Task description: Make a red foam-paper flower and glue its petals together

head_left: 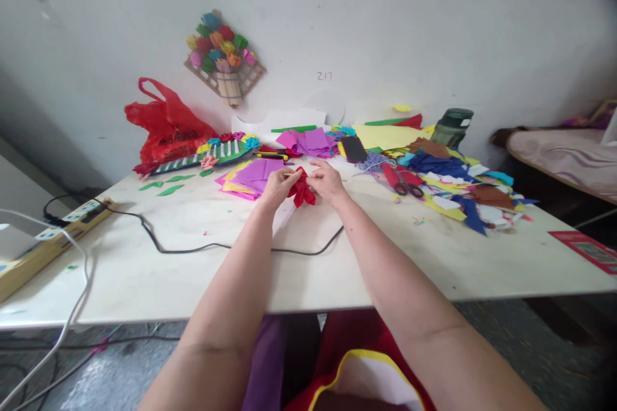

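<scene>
A red paper flower point(303, 194) is held above the middle of the white table point(183, 282). My left hand point(279, 185) pinches it from the left side, fingers closed. On the other side my right hand point(326, 181) grips its edge between thumb and fingers. Purple, yellow and pink paper sheets point(253, 176) lie in a stack just left of my left hand. A black phone point(354, 149) rests behind my right hand. Red-handled scissors point(402, 183) lie to the right, with paper scraps point(463, 186) heaped around them.
A black cable point(193, 249) crosses the table in front of the flower. At left are a power strip point(72, 225), green paper leaves point(168, 190) and a red plastic bag point(166, 122). A dark green bottle point(452, 128) stands at the back right.
</scene>
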The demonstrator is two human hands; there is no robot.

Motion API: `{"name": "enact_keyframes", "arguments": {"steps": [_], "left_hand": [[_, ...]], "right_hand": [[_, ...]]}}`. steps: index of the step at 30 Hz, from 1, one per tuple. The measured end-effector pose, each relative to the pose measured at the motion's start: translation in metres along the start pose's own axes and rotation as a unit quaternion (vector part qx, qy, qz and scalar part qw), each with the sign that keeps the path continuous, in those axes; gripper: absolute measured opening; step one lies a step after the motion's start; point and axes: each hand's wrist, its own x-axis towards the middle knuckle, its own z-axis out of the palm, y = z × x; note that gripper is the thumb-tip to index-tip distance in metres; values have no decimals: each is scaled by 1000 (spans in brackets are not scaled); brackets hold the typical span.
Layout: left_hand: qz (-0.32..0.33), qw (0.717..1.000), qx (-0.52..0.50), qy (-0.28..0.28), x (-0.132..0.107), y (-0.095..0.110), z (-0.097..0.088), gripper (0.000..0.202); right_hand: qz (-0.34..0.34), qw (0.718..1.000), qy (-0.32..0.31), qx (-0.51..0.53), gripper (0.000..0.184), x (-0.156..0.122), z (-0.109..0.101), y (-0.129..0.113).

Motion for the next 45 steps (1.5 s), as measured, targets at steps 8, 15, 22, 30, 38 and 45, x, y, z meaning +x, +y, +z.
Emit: {"name": "enact_keyframes", "arguments": {"steps": [8, 15, 22, 30, 38, 45], "left_hand": [[-31, 998, -62, -3, -1, 3, 1, 50], [-23, 999, -41, -7, 0, 1, 1, 47], [-19, 999, -42, -3, 0, -1, 1, 46], [-48, 996, -79, -9, -1, 3, 1, 47], [-57, 996, -71, -22, -3, 3, -2, 46], [-59, 995, -75, -39, -4, 5, -5, 43]], "right_hand": [[-53, 999, -11, 1, 14, -1, -7, -5], [-24, 1000, -17, -5, 21, -1, -6, -5], [-20, 1000, -11, 14, 16, -1, -3, -2], [-49, 998, -19, 41, 10, -1, -9, -5], [-46, 998, -40, 11, 10, 0, -11, 0], [-76, 992, -72, -76, 11, 3, -22, 8]]}}
